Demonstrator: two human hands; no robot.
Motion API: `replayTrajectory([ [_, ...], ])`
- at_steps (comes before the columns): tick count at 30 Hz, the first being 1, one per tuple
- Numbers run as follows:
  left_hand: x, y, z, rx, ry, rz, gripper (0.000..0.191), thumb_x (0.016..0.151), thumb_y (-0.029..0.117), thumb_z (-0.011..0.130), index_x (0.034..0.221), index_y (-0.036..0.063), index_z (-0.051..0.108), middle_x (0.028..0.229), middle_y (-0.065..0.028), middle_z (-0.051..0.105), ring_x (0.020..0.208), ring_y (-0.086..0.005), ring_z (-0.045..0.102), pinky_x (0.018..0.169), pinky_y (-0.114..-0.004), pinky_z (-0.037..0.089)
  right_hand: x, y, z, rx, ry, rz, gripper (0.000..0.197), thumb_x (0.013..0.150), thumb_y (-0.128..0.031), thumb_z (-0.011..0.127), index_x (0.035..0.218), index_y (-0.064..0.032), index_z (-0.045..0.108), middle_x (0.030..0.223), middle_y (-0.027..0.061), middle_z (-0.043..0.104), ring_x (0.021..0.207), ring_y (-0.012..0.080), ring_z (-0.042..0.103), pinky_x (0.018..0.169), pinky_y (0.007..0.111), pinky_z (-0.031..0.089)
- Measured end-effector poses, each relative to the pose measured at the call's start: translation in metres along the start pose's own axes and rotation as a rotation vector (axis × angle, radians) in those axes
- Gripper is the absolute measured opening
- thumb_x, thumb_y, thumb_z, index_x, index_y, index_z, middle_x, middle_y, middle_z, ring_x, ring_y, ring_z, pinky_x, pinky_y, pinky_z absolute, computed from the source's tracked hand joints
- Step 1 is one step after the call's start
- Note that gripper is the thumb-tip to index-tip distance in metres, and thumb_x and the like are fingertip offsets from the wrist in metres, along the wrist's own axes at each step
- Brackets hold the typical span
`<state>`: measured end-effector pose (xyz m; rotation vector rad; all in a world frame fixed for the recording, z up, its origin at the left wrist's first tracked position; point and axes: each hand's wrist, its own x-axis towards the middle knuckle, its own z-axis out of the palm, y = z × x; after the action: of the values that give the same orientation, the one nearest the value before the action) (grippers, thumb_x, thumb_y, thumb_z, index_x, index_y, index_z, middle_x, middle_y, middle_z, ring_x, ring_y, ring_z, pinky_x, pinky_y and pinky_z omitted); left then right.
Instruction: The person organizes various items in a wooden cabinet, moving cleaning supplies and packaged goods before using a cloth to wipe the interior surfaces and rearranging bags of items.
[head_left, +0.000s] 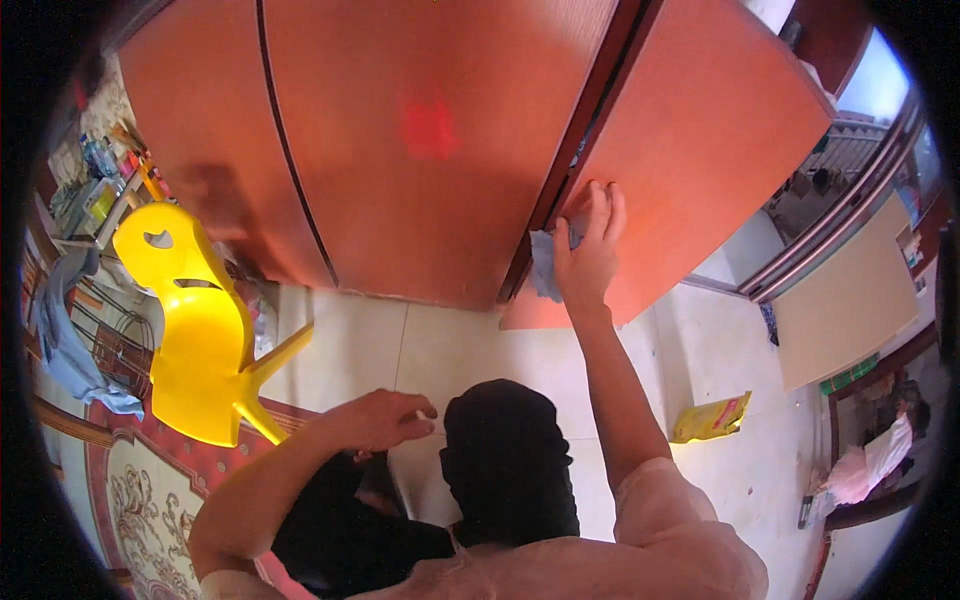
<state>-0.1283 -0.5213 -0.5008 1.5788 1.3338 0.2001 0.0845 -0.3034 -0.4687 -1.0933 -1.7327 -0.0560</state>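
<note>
My right hand (592, 259) reaches forward and presses a blue-grey cloth (545, 266) to the edge of a reddish-brown wooden wardrobe door (697, 142). This door stands ajar, with a dark gap along its left side. Part of the cloth is hidden under my fingers. To the left of it is a wide wardrobe panel (427, 195) of the same wood. My left hand (386, 420) hovers above my dark-clothed leg, its fingers loosely bent and holding nothing.
On the left a yellow plastic chair (202, 337) stands on a red patterned rug (150, 510). Behind it are a cluttered shelf (105, 202) and a hanging blue cloth (67, 330). A yellow packet (712, 418) lies on the tiled floor (360, 337) at right, near a beige board (847, 300).
</note>
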Motion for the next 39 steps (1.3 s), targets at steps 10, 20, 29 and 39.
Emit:
replayTrajectory([
  [10, -0.044, -0.016, 0.002, 0.005, 0.146, 0.001, 0.034, 0.088, 0.033, 0.052, 0.11, 0.0075, 0.056, 0.092, -0.0165, 0.063, 0.086, -0.0311, 0.06, 0.077, -0.036, 0.048, 0.027, 0.012, 0.021, -0.258, -0.315, -0.148, 0.067, 0.076, 0.0, 0.048, 0.139, -0.011, 0.027, 0.147, 0.0182, 0.014, 0.115, 0.0361, 0.048, 0.073, 0.04, 0.052],
  [20, -0.098, -0.127, -0.028, -0.298, 1.465, -0.024, 0.035, 0.082, 0.023, 0.06, 0.108, -0.0007, 0.055, 0.098, -0.0163, 0.06, 0.092, -0.0274, 0.058, 0.083, -0.034, 0.045, -0.096, 0.068, 0.028, 0.298, -0.746, 0.029, 0.017, 0.08, -0.017, 0.06, 0.082, -0.0008, 0.064, 0.073, 0.0124, 0.063, 0.067, 0.0233, 0.06, 0.064, 0.034, 0.046],
  [29, -0.175, -0.288, 0.0, -1.573, 1.88, -0.473, 0.045, 0.077, 0.027, 0.07, 0.112, 0.0058, 0.052, 0.094, -0.0096, 0.06, 0.09, -0.0266, 0.06, 0.074, -0.046, 0.048, -0.207, 0.122, 0.094, 0.521, -1.27, 0.442, 0.02, 0.08, -0.018, 0.062, 0.076, 0.0015, 0.061, 0.069, 0.0049, 0.061, 0.067, 0.0124, 0.056, 0.065, 0.026, 0.046],
  [39, -0.183, -0.315, 0.048, -1.785, 2.16, 0.161, 0.05, 0.078, 0.022, 0.068, 0.116, -0.0055, 0.05, 0.109, -0.0158, 0.059, 0.091, -0.0296, 0.061, 0.077, -0.041, 0.052, -0.213, 0.077, 0.058, 0.486, -1.594, 0.203, 0.018, 0.081, -0.018, 0.062, 0.079, -0.0001, 0.062, 0.071, 0.0046, 0.062, 0.068, 0.0117, 0.057, 0.065, 0.025, 0.046],
])
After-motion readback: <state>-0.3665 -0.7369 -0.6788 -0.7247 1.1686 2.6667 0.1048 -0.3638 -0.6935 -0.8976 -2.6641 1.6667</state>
